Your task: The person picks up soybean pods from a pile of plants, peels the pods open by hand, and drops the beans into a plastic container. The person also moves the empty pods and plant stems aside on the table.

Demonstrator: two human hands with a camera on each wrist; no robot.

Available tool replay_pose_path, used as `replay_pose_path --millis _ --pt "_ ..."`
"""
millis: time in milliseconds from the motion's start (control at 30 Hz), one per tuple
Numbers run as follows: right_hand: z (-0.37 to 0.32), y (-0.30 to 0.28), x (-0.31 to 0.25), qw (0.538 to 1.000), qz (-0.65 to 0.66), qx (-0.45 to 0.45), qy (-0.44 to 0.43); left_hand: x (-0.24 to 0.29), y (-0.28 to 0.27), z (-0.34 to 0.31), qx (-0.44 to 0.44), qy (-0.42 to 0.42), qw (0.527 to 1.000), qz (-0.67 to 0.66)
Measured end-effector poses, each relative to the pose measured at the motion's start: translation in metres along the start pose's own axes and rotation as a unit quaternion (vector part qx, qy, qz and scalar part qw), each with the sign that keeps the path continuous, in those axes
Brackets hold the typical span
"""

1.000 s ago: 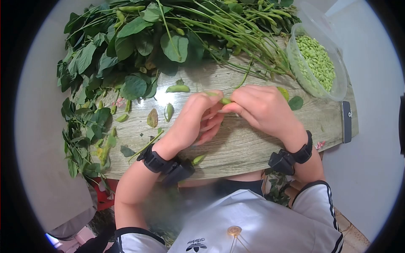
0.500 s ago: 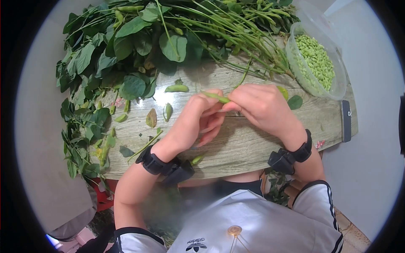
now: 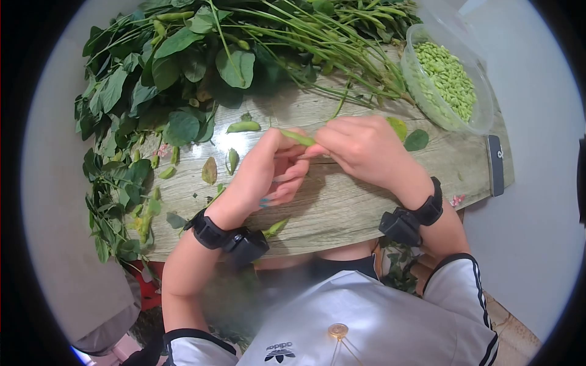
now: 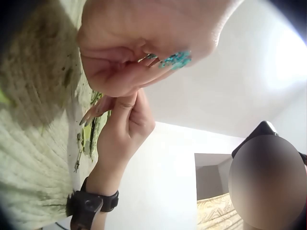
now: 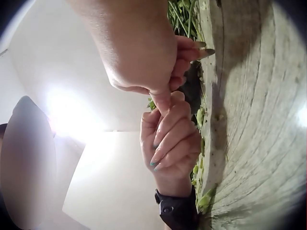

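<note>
In the head view, a green soybean pod (image 3: 297, 138) spans the gap between the two hands above the table. My left hand (image 3: 268, 168) pinches its left part, with the other fingers loosely curled beneath. The fingers of my right hand (image 3: 366, 149) grip the pod's right end, and the two hands meet there. Both wrist views show the fingertips together, but the hands hide the pod. Behind the left hand lies another pod (image 3: 244, 126), with a smaller pod (image 3: 232, 160) to its left. One more pod (image 3: 276, 227) lies by the left wrist.
Leafy soybean plants (image 3: 177, 67) are heaped along the table's far side and down its left. A clear plastic tub (image 3: 482, 125) of shelled green beans (image 3: 448, 79) stands at the back right. Near the right edge lies a dark, flat, phone-like object (image 3: 495, 165).
More of the pod shows between the hands than a second ago, when the fingers covered most of it. The hands stay together; the whole head view has shifted slightly.
</note>
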State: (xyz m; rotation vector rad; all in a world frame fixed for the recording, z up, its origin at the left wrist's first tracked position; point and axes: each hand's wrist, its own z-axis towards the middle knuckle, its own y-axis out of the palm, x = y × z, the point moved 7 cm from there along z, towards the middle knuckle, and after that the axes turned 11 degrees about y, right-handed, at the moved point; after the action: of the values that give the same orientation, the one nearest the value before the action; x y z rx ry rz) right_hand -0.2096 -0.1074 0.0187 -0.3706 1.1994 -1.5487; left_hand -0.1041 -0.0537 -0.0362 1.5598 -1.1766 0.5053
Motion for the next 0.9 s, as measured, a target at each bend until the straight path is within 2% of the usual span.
replay_pose_path --millis 167,333,400,433,467,500,533,600,633,700,800,833,900 --pt "-0.001 0.005 -0.001 1.0 -0.011 -0.019 0.0 -0.007 -0.007 0.002 0.002 -0.032 0.999 -0.039" --pt "-0.002 0.01 0.0 0.999 -0.018 -0.039 0.003 -0.004 -0.005 0.003 0.008 -0.014 0.999 -0.037" --pt "0.0 0.004 0.005 0.995 0.084 -0.009 0.059 -0.003 -0.004 0.003 0.012 -0.01 0.999 -0.028" --pt "0.0 0.004 0.003 0.995 0.084 -0.009 0.06 0.001 -0.003 0.004 0.003 0.025 1.0 -0.001" --pt "0.001 0.003 0.007 0.988 0.12 -0.013 0.099 0.006 -0.001 0.004 -0.006 0.059 0.998 0.025" --pt "0.001 0.004 0.01 0.978 0.155 -0.017 0.137 0.005 0.0 0.003 -0.007 0.06 0.998 0.026" --pt "0.001 0.004 0.008 0.978 0.155 -0.017 0.136 0.007 0.002 0.002 -0.007 0.081 0.995 0.051" --pt "0.0 0.007 0.014 0.946 0.245 -0.011 0.213 0.01 0.004 0.002 -0.007 0.103 0.992 0.077" --pt "0.001 0.005 0.013 0.946 0.246 -0.011 0.213 0.012 0.007 0.002 -0.008 0.114 0.99 0.085" --pt "-0.004 0.013 0.022 0.885 0.323 -0.064 0.329 0.014 0.008 0.003 -0.008 0.124 0.988 0.092" --pt "-0.001 0.01 0.023 0.903 0.295 -0.04 0.311 0.011 0.002 0.004 -0.003 0.123 0.986 0.117" --pt "-0.001 0.011 0.025 0.903 0.294 -0.039 0.311 0.013 -0.002 0.004 -0.008 0.14 0.976 0.168" --pt "0.002 0.006 0.023 0.944 0.217 0.005 0.248 0.018 -0.002 0.006 -0.016 0.158 0.963 0.22"
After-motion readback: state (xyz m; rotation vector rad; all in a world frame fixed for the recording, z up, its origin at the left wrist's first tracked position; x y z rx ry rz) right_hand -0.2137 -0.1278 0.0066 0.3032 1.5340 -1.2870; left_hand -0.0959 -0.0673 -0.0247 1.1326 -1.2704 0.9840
